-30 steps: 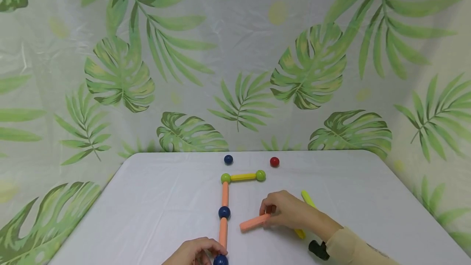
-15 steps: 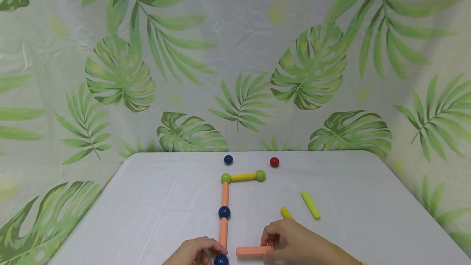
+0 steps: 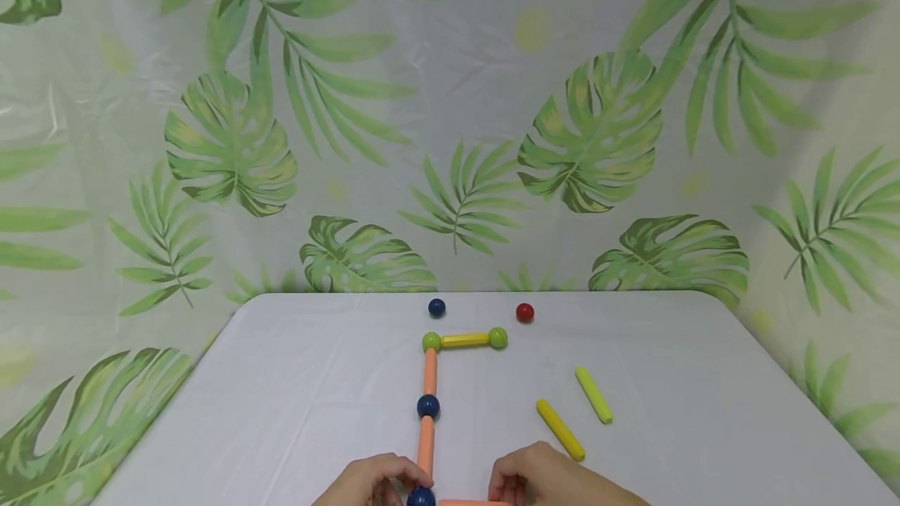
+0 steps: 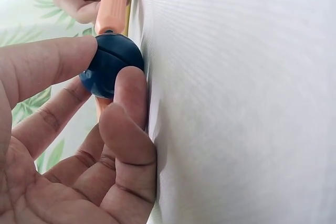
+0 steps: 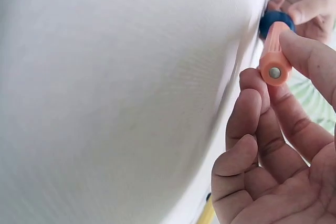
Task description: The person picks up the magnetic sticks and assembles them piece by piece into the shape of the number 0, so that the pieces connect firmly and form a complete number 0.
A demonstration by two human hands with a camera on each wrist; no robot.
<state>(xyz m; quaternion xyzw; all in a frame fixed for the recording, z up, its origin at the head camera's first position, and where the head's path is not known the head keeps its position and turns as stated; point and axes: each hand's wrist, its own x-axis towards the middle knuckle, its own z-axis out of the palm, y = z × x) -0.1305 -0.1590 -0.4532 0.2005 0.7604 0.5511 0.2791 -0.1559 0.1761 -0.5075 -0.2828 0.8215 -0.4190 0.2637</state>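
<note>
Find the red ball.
In the head view, the red ball sits near the far edge of the table, right of the farthest blue ball and beyond the rightmost green ball.

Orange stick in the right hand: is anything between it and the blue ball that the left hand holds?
Nothing visible. The stick has one end right at the ball, and the left hand grips the ball with its fingertips off to the sides. I can't tell whether they touch.
</note>
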